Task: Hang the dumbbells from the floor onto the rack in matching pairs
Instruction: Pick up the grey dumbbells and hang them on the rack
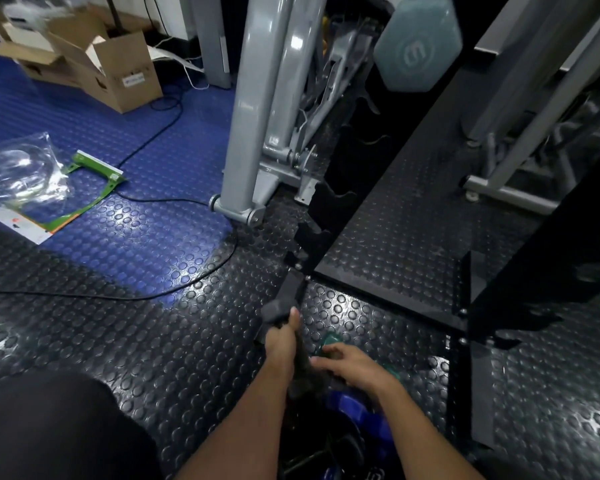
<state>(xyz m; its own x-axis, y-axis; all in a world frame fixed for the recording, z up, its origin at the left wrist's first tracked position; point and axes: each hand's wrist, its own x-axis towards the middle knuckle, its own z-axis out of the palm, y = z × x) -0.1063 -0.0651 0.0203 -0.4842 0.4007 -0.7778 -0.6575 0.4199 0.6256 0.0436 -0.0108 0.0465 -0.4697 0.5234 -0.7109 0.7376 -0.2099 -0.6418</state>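
Fingers of the left hand (282, 344) clamp a black dumbbell (291, 341); right hand (352, 363) fingers loosely spread over a teal dumbbell (331, 339)

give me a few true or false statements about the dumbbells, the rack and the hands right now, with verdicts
1. The left hand has its grip closed on a black dumbbell. True.
2. A teal hex dumbbell already hangs near the top of the black rack. True.
3. The right hand is resting on the rack. False: it is low over the floor, at a teal dumbbell, and whether it grips it is unclear.
4. The open cardboard box sits on the black part of the floor. False: it sits on the blue flooring at upper left.
5. The rack's lower cradles are full. False: those in view look empty.
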